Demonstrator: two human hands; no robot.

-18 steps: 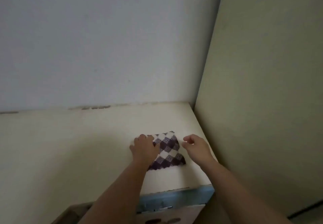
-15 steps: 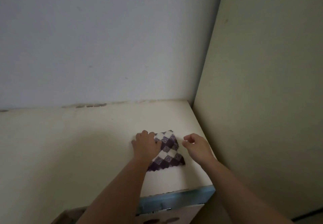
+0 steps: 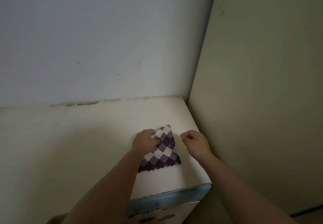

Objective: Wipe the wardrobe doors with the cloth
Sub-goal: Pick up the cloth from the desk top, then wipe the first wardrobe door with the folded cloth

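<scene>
Cream cabinet top (image 3: 87,145) in a dim corner held the purple-and-white checked woven cloth (image 3: 163,151).
Left hand (image 3: 146,140) pinched the cloth's far-left corner, its long axis running toward the person; right hand (image 3: 194,142) hovered loosely curled, empty, just beside. Whether the tall pale panel (image 3: 262,101) was a wardrobe door was unclear.

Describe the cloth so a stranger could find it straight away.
Start at the cream cabinet top below the pale wall. Near its right end, beside the tall panel, lies the cloth, pinched by the left hand. It alone is patterned: purple-and-white checks.
</scene>
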